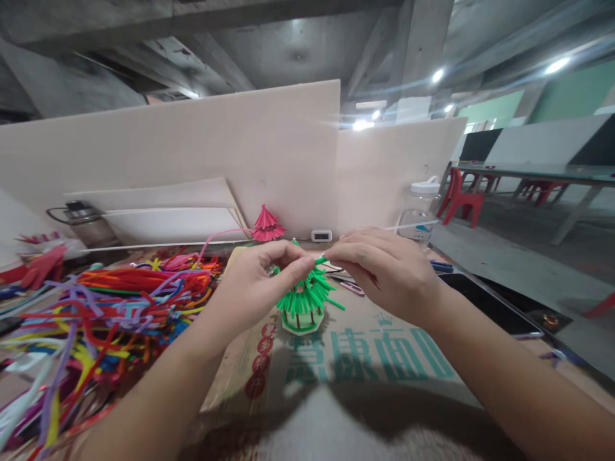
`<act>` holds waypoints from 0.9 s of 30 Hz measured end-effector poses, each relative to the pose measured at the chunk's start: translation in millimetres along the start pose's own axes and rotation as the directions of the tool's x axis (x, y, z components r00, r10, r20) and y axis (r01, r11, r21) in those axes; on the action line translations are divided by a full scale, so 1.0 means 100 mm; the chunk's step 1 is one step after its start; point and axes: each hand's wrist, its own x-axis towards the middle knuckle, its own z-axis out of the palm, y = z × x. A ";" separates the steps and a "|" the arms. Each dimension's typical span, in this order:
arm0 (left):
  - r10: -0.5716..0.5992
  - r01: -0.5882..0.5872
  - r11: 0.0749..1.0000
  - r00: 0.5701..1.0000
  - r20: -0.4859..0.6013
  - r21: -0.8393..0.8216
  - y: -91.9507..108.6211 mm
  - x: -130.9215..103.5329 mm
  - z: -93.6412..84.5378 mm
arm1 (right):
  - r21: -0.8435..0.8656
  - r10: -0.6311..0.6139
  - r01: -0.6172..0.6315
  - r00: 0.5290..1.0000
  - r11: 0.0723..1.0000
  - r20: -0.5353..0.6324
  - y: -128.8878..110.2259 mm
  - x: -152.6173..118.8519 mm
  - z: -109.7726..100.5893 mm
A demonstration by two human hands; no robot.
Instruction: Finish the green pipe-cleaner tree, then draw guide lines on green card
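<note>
My left hand (269, 275) pinches a short green pipe cleaner (320, 260) between thumb and forefinger. At its other end are the closed fingertips of my right hand (389, 272), bent downward. A thin white strip (413, 225) juts out behind the right hand; whether that hand holds it I cannot tell. Just below and behind both hands stands a small pavilion model (307, 301) with a fringed green pipe-cleaner roof, dark posts and a pale green-edged base. My left hand partly covers its top.
Left lies a heap of coloured pipe cleaners (120, 320). Behind are a pink fringed cone (267, 224), a small digital display (321, 235) and a plastic bottle (420, 208). Pink-handled scissors (353, 287) lie behind the right hand, a phone (490, 304) to the right. Printed cardboard (365, 390) covers the table.
</note>
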 end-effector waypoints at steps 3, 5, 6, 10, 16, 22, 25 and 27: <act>0.018 -0.018 1.000 1.000 0.004 0.008 0.01 0.01 0.00 | -0.005 0.001 -0.001 1.000 1.000 0.001 -0.01 0.00 0.00; 0.028 -0.028 0.999 1.000 -0.004 0.038 0.03 0.01 0.00 | -0.010 0.000 0.000 1.000 1.000 -0.006 -0.01 0.00 0.00; 0.040 -0.039 0.997 0.999 -0.012 0.060 0.04 0.01 0.00 | -0.012 0.000 0.000 1.000 1.000 -0.006 -0.01 0.00 0.00; 0.142 -0.138 0.978 0.990 -0.018 0.159 0.08 0.00 -0.01 | -0.018 0.030 -0.029 0.998 0.999 0.047 -0.01 0.01 0.00; 0.152 -0.146 0.966 0.988 -0.013 0.212 0.08 0.00 0.01 | -0.023 0.087 -0.085 0.994 0.996 0.065 -0.01 -0.01 0.04; 0.064 -0.058 0.973 0.998 -0.022 0.223 -0.06 0.07 -0.11 | -0.088 0.153 -0.153 0.988 0.984 -0.005 0.07 -0.03 0.03; 0.060 -0.031 0.970 0.991 -0.116 0.242 -0.29 0.18 -0.30 | -0.119 0.235 -0.238 0.971 0.964 -0.041 0.16 -0.03 -0.04; 0.025 0.023 0.960 0.986 -0.167 0.278 -0.45 0.25 -0.39 | -0.121 0.294 -0.296 0.955 0.948 -0.033 0.22 -0.04 -0.09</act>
